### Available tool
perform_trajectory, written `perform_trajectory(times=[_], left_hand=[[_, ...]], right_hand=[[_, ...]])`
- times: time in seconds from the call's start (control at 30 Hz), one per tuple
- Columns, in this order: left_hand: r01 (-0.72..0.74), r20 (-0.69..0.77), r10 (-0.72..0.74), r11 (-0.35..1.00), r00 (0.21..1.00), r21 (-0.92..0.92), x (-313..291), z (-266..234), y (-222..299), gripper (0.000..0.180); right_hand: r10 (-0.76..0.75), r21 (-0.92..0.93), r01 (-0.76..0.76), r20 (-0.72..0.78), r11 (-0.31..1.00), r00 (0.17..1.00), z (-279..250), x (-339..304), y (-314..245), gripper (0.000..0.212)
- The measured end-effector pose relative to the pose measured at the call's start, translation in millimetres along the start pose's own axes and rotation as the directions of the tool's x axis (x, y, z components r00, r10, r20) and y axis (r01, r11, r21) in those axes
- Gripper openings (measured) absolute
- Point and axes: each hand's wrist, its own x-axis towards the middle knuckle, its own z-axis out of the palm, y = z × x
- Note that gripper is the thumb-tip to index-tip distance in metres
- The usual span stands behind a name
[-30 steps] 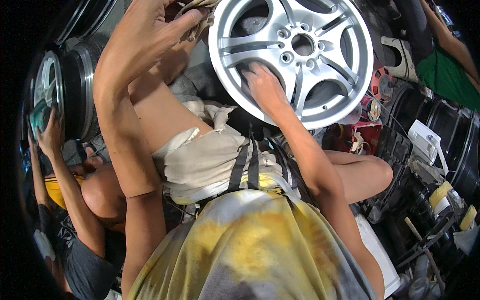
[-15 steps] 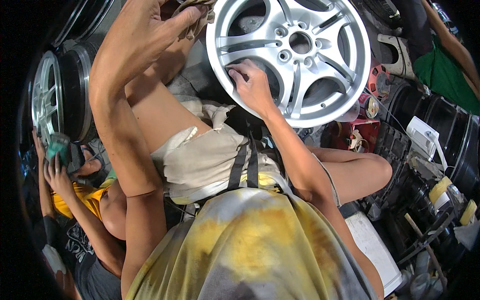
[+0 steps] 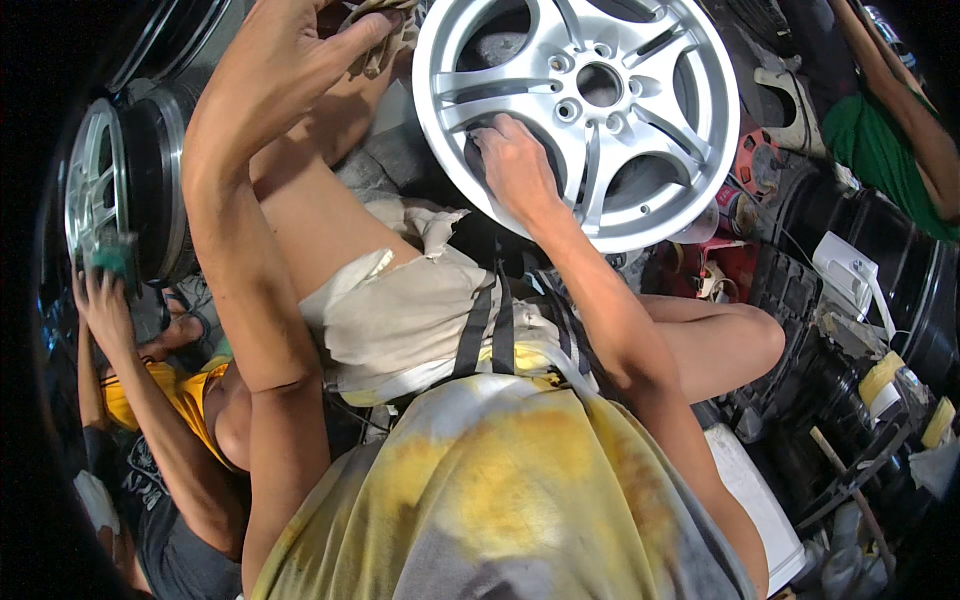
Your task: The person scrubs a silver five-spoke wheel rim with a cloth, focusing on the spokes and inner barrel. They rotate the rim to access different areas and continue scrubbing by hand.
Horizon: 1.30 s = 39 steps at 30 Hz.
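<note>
Our left hand (image 3: 325,38) clasps a rag (image 3: 373,65); our right hand (image 3: 515,167), grip unclear. Uneven pressure could tip the alloy wheel (image 3: 625,62).

Smooth metal with a satiny silver coat can be seen on the wheel (image 3: 580,65), and matt, crumpled cloth is seen in the brown rag (image 3: 380,50) to its left. Nearer, soft, blotchy matt fabric is shown by the shirt (image 3: 490,470), and frayed, wrinkled cloth by the beige shorts (image 3: 370,310). Over on the right, smooth, plastic-looking stuff is noticed on the white casing (image 3: 843,268), with glossy black surfaces shown by the drum-like shapes (image 3: 870,225).
</note>
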Motion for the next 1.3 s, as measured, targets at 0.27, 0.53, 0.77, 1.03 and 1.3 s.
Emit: perform_trajectory(times=[0.27,0.53,0.77,1.03,1.3], left_hand=[[0.025,0.041,-0.024,0.999,0.999,-0.025,3.4,-0.4,9.5,0.028],[0.013,0.017,-0.014,0.999,1.000,0.048,4.0,2.2,2.2,0.024],[0.004,0.013,-0.006,0.992,1.000,0.125,7.7,10.1,17.6,0.021],[0.025,0.001,-0.025,0.998,1.000,0.060,-3.0,0.2,11.9,0.025],[0.105,0.065,-0.107,0.994,0.992,0.029,-7.1,-13.8,5.3,0.026]], right_hand=[[0.264,0.396,-0.261,0.047,0.880,0.963,-2.8,7.1,-24.2,0.019],[0.280,0.383,-0.339,0.202,0.859,0.939,-54.0,-58.5,-25.4,0.018],[0.281,0.289,-0.294,0.086,0.911,0.956,-23.4,-8.7,-43.8,0.018],[0.132,0.075,-0.145,0.149,0.987,0.980,-37.7,-39.0,-30.8,0.017],[0.168,-0.167,-0.124,0.282,0.978,0.944,-59.7,-50.1,-40.2,0.015]])
